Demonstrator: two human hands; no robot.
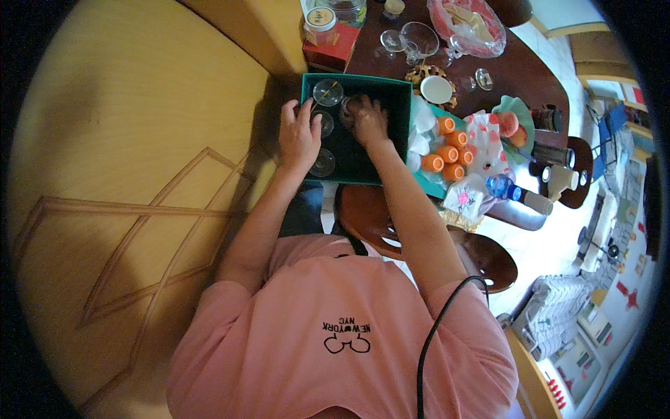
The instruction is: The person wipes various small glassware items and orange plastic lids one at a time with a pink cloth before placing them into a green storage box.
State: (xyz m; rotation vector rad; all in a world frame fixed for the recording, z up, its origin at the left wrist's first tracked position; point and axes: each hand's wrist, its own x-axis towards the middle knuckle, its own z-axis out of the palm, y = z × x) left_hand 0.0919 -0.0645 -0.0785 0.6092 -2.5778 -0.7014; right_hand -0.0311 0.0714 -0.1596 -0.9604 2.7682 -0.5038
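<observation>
A dark green open box (pixel 358 77) stands before me with clear round glass pieces along its left side: an upper one (pixel 328 89), a middle one (pixel 326 124) and a lower one (pixel 321 163). My left hand (pixel 301 136) rests at the box's left edge, its fingers apart beside the upper and middle glasses. A thin yellow stick (pixel 325 97) crosses the upper glass near my fingertips. Inside the box, my right hand (pixel 369 121) curls its fingers about a small clear glass (pixel 345 109), mostly hidden by the hand and shadow.
Right of the box, several orange cups (pixel 449 153) lie near white wrapping (pixel 420 125). Behind stand a white cup (pixel 436 89), stemmed glassware (pixel 420 39) and a red box (pixel 331 48) bearing a jar (pixel 320 25). A blue-tinted bottle (pixel 503 187) lies rightward. A yellow wooden panel (pixel 157 105) borders my left.
</observation>
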